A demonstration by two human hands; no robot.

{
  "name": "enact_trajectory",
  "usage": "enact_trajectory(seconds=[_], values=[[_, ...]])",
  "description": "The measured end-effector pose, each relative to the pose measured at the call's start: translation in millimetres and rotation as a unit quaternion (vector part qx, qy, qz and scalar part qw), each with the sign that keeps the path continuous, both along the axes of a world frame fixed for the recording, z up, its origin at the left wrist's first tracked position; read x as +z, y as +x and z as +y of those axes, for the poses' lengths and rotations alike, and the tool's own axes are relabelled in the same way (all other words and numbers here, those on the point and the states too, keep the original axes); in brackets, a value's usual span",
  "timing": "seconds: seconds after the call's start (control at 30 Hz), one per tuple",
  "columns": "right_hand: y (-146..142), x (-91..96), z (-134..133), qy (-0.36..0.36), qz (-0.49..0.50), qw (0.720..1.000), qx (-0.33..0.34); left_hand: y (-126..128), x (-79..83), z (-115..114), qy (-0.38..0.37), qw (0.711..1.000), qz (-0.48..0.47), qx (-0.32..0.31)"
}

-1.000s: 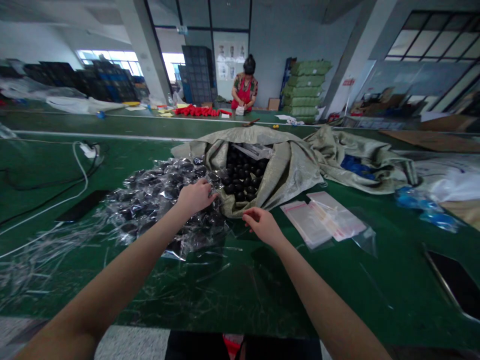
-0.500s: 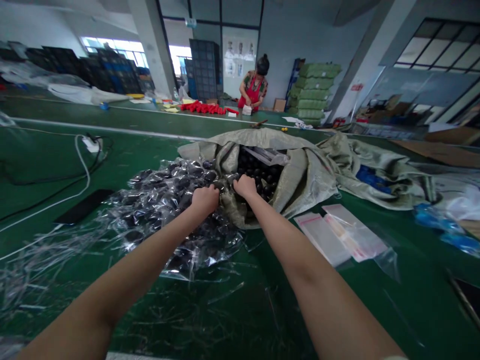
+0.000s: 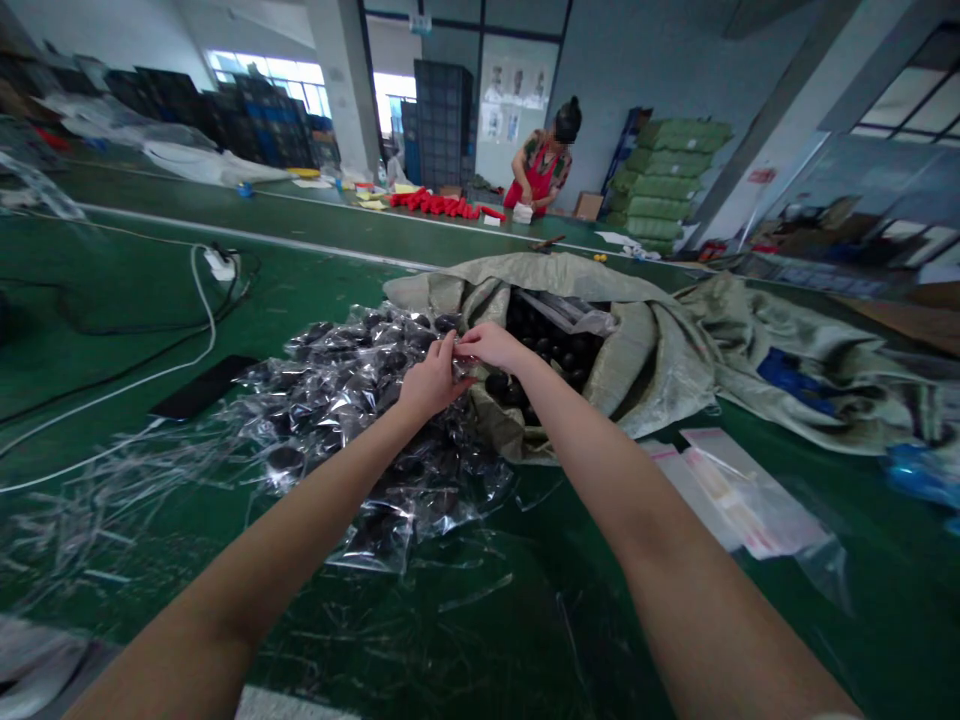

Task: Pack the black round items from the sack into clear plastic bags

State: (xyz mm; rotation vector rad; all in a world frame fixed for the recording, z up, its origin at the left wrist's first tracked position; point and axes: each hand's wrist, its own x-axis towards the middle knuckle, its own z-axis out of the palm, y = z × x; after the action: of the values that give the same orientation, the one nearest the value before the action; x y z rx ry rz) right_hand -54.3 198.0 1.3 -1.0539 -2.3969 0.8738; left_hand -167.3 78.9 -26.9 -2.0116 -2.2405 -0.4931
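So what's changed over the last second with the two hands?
The right hand, low before the sack a second ago, reached into its mouth and has drawn back to meet the left hand, which lifted off the pile of bagged black pieces. Their fingertips pinch together; what they hold is too small to tell. Sack, pile and flat bags lie as before.

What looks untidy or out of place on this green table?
Clear plastic scraps lie strewn, not gathered, over the near left of the green table. A white cable trails across it behind them. The woven sack lies slumped open, black round pieces showing.
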Motion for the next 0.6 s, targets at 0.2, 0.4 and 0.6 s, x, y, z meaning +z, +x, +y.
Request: enact_trajectory(seconds=[0.2,0.4,0.6], values=[[7,-16.9,-4,0.057,-0.162,0.977,-0.127,-2,-0.4,-3,-0.047,0.998,0.028,-0.029],[2,-26.8,-14,0.113,-0.230,0.953,-0.160,10,-0.9,-14,-0.076,0.992,0.077,-0.065],[36,2.7,-12,0.161,-0.183,0.954,-0.174,14,-3.5,-14,-0.078,0.992,0.083,-0.061]])
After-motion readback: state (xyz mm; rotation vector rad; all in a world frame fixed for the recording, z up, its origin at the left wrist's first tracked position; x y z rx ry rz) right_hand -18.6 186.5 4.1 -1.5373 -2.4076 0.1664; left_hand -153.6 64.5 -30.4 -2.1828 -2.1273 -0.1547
